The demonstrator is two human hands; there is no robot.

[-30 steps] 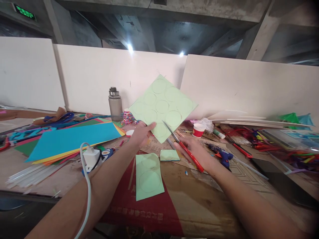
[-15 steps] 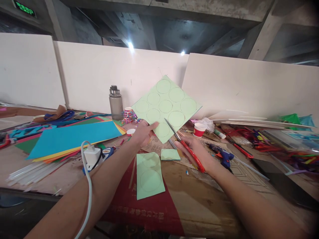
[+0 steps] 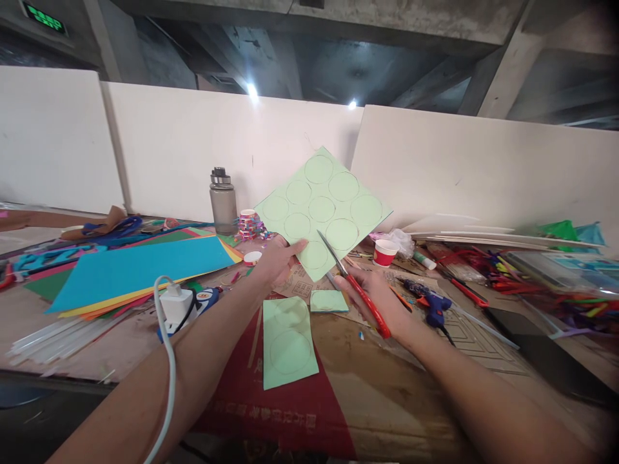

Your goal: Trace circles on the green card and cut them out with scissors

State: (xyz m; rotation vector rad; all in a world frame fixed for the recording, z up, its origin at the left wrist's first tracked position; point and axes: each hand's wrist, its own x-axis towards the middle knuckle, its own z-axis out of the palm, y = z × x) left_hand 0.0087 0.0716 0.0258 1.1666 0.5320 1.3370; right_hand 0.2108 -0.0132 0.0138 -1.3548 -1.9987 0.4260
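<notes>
A light green sheet of paper (image 3: 321, 209), marked with several drawn circles, is held up with one corner pointing down. My left hand (image 3: 283, 259) pinches its lower left edge, thumb on the front. Red-handled scissors (image 3: 365, 296) sit in my right hand (image 3: 374, 293), whose fingers wrap the handles. Their blades lie across the lower part of the sheet, between two circles, and look nearly closed. Below, on the cardboard, lie a green paper piece with drawn circles (image 3: 289, 348) and a smaller green piece (image 3: 329, 301).
Coloured paper sheets (image 3: 135, 267) and a white charger with its cable (image 3: 176, 303) lie left. A grey bottle (image 3: 223, 203) stands behind. On the right are a red-and-white paper cup (image 3: 385, 252), a blue glue gun (image 3: 436, 307) and a dark flat panel (image 3: 541, 348).
Almost nothing differs. The whole view has shifted slightly, while both hands keep their grip and the scissors stay at about the same spot on the sheet.
</notes>
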